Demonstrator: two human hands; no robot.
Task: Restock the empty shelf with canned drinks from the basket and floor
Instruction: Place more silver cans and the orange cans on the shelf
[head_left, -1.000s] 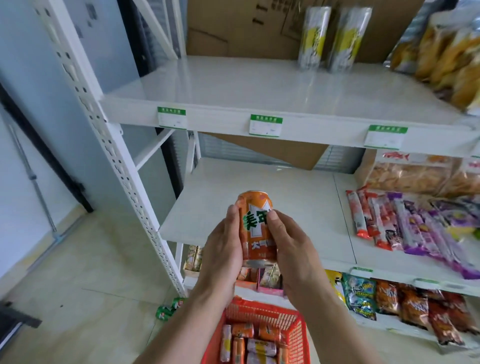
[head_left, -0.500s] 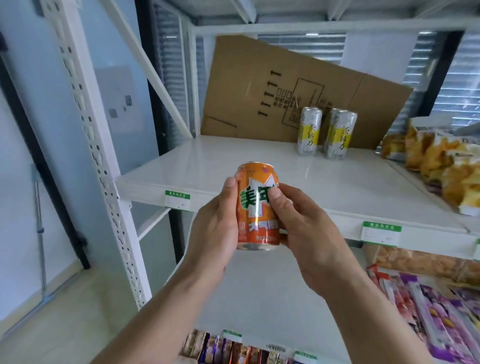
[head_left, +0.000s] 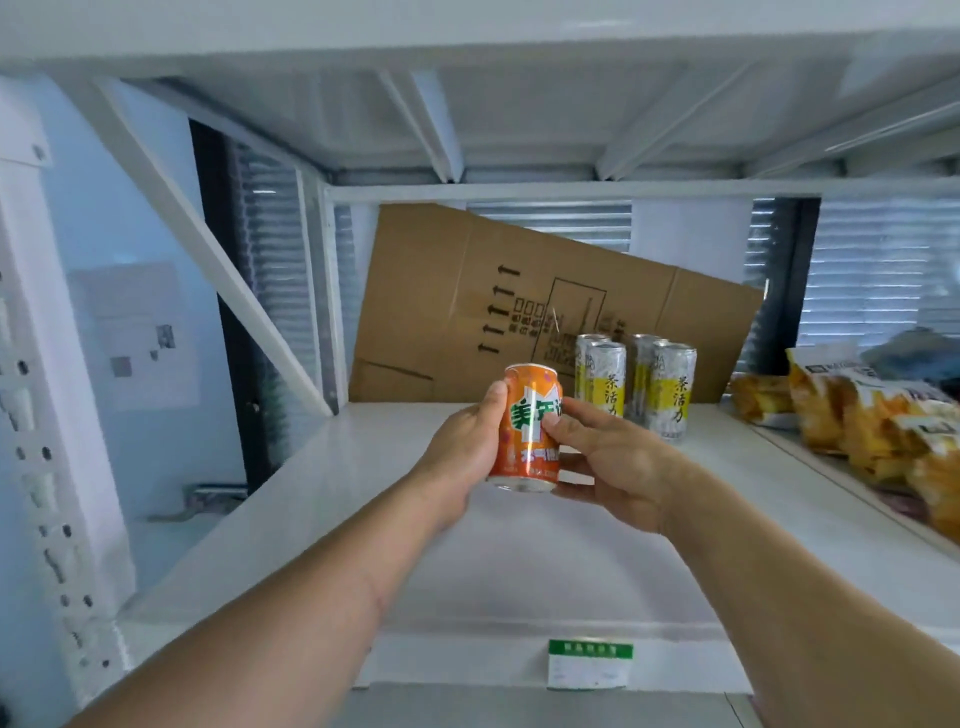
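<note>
The left hand (head_left: 465, 449) wraps the left side of an orange can (head_left: 527, 428), thumb up along its edge, while the right hand (head_left: 605, 462) grips it from the right with the thumb pressed on the label and the fingers curled beneath and behind. Both hands are closed on the can, which is held upright in the air above the white shelf (head_left: 363, 519), not touching it.

The can is a short, shiny metal cylinder, orange with a white patch bearing green characters, a silver rim at top and bottom.

Toward the back of the shelf stand four tall slim cans (head_left: 636, 387), silver with yellow labels, two in front and two close behind. Behind them a flattened brown cardboard sheet (head_left: 493, 296), printed with black arrows, leans tilted against the rear frame. On the right, crinkly yellow-orange snack bags (head_left: 862, 421) lie on the adjoining board.

The shelf is smooth, flat and glossy, and a green-and-white price tag (head_left: 589, 667) sits on its front edge.
</note>
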